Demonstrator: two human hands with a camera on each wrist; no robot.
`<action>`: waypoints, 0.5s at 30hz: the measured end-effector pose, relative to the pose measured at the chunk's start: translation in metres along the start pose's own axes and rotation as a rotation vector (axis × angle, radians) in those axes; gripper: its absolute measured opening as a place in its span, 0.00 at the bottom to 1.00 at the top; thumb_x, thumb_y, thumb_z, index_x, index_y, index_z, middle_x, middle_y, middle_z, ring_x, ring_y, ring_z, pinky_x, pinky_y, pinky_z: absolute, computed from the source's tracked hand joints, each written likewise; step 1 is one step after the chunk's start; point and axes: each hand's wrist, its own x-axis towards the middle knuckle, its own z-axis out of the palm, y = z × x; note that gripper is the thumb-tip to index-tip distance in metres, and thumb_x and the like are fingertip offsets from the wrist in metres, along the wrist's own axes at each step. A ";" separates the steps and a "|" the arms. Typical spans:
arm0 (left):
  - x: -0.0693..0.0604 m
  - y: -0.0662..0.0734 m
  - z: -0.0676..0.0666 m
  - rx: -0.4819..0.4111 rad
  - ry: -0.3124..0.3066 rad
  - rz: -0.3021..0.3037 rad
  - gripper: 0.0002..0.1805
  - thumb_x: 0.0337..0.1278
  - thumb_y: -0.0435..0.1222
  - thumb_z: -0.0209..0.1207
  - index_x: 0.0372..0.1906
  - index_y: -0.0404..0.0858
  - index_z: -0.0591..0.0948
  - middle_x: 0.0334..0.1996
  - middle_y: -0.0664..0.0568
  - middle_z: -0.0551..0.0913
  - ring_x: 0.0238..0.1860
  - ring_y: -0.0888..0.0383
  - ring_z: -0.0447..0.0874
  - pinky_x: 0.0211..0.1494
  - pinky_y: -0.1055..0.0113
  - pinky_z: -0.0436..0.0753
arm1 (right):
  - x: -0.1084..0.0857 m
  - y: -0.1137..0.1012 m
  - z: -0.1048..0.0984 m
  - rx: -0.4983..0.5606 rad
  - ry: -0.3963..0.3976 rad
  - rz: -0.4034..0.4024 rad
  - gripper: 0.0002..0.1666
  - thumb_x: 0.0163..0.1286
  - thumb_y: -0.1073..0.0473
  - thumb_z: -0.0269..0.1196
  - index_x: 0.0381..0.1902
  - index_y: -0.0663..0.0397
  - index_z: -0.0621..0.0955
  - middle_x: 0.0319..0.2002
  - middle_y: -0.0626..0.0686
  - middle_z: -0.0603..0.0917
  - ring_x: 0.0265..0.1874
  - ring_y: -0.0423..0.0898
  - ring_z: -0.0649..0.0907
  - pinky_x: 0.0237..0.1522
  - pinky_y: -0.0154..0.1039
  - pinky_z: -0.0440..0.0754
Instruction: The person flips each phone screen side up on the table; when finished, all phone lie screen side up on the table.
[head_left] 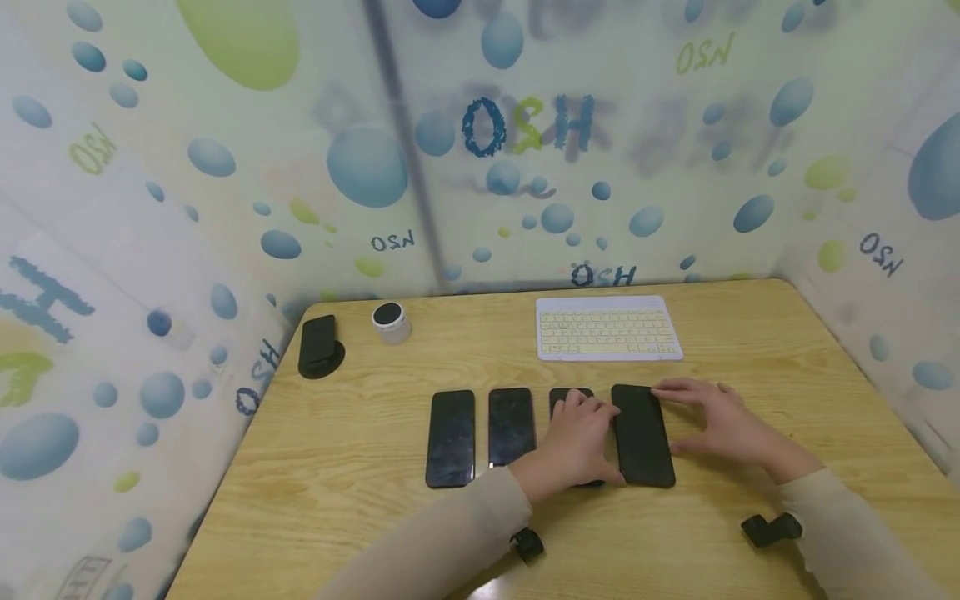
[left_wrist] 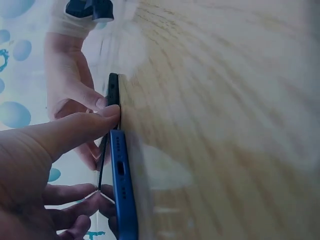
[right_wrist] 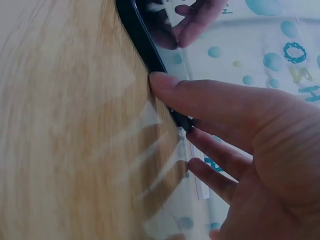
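Several dark phones lie in a row on the table. The rightmost phone (head_left: 645, 442) is between the two hands. My left hand (head_left: 573, 442) reaches over the third phone (head_left: 561, 397), partly hiding it, with its fingertips and thumb at the rightmost phone's left edge. Along the opposite edge, the fingertips and thumb of my right hand (head_left: 723, 425) touch the same phone. In the left wrist view, the thumb meets the far phone's edge (left_wrist: 113, 90), beside a nearer blue-edged phone (left_wrist: 125, 195). The right wrist view shows the thumb against the phone's dark side (right_wrist: 142, 45).
Two more phones, the leftmost (head_left: 451, 437) and its neighbour (head_left: 512, 425), lie to the left. Behind the row is a white keyboard (head_left: 609, 329). A small white cylinder (head_left: 392, 323) and a black stand (head_left: 320, 346) sit at the back left. Patterned walls surround the wooden table (head_left: 322, 492).
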 end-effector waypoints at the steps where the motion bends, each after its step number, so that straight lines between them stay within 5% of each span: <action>1: 0.000 0.000 -0.001 0.000 -0.002 -0.005 0.51 0.34 0.68 0.77 0.69 0.55 0.76 0.64 0.63 0.78 0.58 0.60 0.67 0.60 0.63 0.70 | 0.001 0.000 0.000 -0.001 -0.001 -0.004 0.47 0.47 0.53 0.84 0.67 0.51 0.81 0.67 0.61 0.78 0.68 0.67 0.72 0.63 0.82 0.49; 9: -0.004 -0.005 -0.005 -0.046 0.006 0.013 0.47 0.40 0.67 0.74 0.69 0.55 0.78 0.66 0.63 0.76 0.61 0.59 0.66 0.62 0.60 0.70 | 0.002 -0.002 -0.001 -0.023 -0.008 -0.029 0.42 0.51 0.57 0.82 0.66 0.52 0.81 0.67 0.61 0.78 0.68 0.67 0.72 0.63 0.82 0.49; 15: -0.018 -0.033 -0.019 -0.169 0.059 0.004 0.40 0.63 0.60 0.65 0.77 0.54 0.69 0.72 0.57 0.73 0.70 0.52 0.66 0.67 0.49 0.69 | 0.001 -0.006 0.001 -0.036 0.142 -0.085 0.34 0.62 0.63 0.74 0.66 0.61 0.80 0.66 0.66 0.79 0.64 0.70 0.76 0.60 0.75 0.65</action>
